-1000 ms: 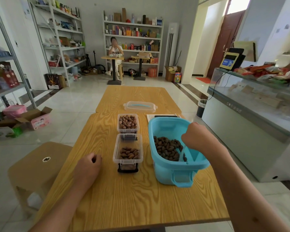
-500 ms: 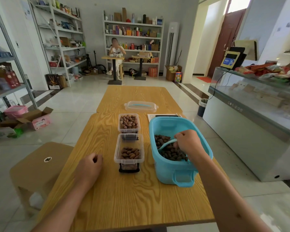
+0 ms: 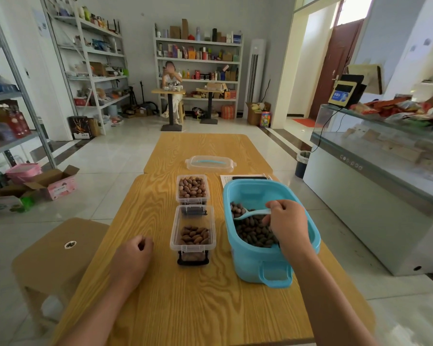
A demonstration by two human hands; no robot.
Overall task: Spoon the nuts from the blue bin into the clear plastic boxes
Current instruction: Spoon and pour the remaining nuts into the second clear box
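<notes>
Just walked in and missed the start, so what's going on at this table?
A person is scooping nuts. Their right hand holds a blue scoop loaded with nuts inside the blue bin. The left hand rests on the table, loosely curled. The far box looks full; the near box is only partly filled.

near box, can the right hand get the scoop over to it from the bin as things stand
Probably yes. The right hand holds the scoop inside the bin; the near box sits open just left of the bin with nothing between them. The left hand rests on the table, clear of it.
</notes>
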